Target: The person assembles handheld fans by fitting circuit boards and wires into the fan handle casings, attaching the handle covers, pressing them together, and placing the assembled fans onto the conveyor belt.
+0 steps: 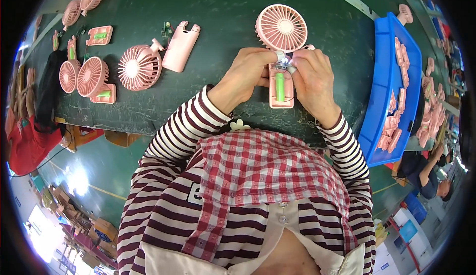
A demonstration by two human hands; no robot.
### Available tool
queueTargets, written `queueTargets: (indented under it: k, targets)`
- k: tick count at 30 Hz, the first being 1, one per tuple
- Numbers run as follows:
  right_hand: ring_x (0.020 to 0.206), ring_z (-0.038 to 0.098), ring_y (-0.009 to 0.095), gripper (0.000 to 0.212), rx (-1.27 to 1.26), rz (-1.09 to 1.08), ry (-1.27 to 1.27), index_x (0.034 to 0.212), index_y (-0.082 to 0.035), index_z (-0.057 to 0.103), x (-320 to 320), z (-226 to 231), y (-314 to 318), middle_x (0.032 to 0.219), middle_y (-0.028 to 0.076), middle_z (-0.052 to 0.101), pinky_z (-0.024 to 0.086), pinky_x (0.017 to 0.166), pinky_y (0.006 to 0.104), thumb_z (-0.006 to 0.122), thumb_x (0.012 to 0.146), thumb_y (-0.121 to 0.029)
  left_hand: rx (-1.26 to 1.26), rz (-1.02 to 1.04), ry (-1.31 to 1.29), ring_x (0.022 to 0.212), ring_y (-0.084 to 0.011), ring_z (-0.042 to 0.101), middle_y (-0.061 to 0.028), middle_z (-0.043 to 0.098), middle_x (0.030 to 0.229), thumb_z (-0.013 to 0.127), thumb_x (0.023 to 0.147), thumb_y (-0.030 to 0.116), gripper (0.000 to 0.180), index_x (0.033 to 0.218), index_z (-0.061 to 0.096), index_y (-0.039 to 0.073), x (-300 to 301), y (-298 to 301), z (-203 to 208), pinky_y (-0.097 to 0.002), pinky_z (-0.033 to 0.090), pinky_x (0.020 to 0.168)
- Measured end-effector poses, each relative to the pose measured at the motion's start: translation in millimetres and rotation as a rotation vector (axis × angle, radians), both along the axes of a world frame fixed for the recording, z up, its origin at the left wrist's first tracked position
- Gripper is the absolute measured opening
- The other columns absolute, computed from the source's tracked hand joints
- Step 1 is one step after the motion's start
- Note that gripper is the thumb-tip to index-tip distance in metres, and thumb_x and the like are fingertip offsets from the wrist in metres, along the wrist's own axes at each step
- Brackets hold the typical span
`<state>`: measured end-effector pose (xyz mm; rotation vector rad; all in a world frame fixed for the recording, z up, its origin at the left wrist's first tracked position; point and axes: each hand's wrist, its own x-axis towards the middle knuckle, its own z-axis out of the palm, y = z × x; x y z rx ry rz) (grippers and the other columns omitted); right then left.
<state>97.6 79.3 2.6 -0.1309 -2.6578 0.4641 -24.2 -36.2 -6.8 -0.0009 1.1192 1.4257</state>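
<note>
In front of me lies a pink handheld fan [284,26], its round grille pointing away from me. Its handle housing [274,94] is open toward me and shows a green battery [280,86]. My left hand [243,77] pinches the left side of the joint between fan head and handle. From the right, my right hand [313,77] closes its fingers at the same joint. Between the fingertips a small circuit board [283,64] shows a bright whitish glow. Whitish covers appear on fingertips of both hands. The fingers hide the exact grip points.
A pink handle shell [181,48] and a loose circuit board [167,28] lie to the left, beside another pink fan [139,68]. Several more fans and open housings are further left. On the right, a blue crate [369,111] holds pink plastic parts. Other people sit at both sides.
</note>
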Motion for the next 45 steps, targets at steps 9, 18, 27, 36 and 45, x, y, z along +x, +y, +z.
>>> queueTargets:
  k: [9,18,27,36,45]
  targets:
    - [0.081,0.053,0.029,0.018,-0.046,0.012,0.026,0.083,0.002,0.056,2.4,-3.5,1.9,0.089,0.012,0.057,0.042,0.074,0.0362,0.061,0.066,0.004,-0.007,-0.011,-0.006,0.080,-0.0198,0.063,-0.0128,0.062,0.091,0.048,0.086,0.012,0.023,0.098,0.056,-0.006,-1.3,-1.0,-2.6,-0.0330,0.053,0.072]
    - [0.087,0.054,0.030,0.016,-0.197,-0.024,0.023,0.088,0.001,0.057,4.5,-3.7,3.7,0.093,0.013,0.056,0.042,0.076,0.0353,0.058,0.072,0.004,-0.032,0.003,-0.002,0.080,-0.0203,0.063,-0.0134,0.062,0.091,0.046,0.087,0.009,0.022,0.100,0.056,-0.006,-1.9,-0.4,-1.7,-0.0334,0.053,0.072]
    - [0.083,0.055,0.029,0.015,-0.279,-0.066,-0.051,0.088,0.001,0.056,4.2,4.9,9.0,0.086,0.013,0.057,0.042,0.075,0.0343,0.058,0.073,0.003,-0.006,0.024,-0.024,0.072,-0.0185,0.063,-0.0117,0.063,0.084,0.046,0.085,0.011,0.022,0.094,0.058,-0.005,-3.8,1.0,-1.9,-0.0325,0.054,0.064]
    - [0.081,0.055,0.026,0.014,-0.380,-0.093,-0.076,0.089,0.001,0.056,5.9,2.7,11.7,0.085,0.011,0.057,0.043,0.073,0.0316,0.058,0.075,0.003,0.008,-0.007,-0.022,0.077,-0.0194,0.064,-0.0116,0.063,0.088,0.049,0.087,0.016,0.024,0.098,0.057,-0.004,-5.5,-0.8,-2.3,-0.0336,0.054,0.070]
    - [0.080,0.054,0.027,0.014,-0.295,-0.044,-0.049,0.086,-0.001,0.056,4.1,2.5,10.0,0.084,0.011,0.057,0.042,0.074,0.0336,0.060,0.073,0.002,0.001,0.001,-0.029,0.075,-0.0198,0.064,-0.0128,0.062,0.088,0.044,0.086,0.012,0.024,0.097,0.057,-0.006,-5.4,-0.9,-2.8,-0.0338,0.054,0.067]
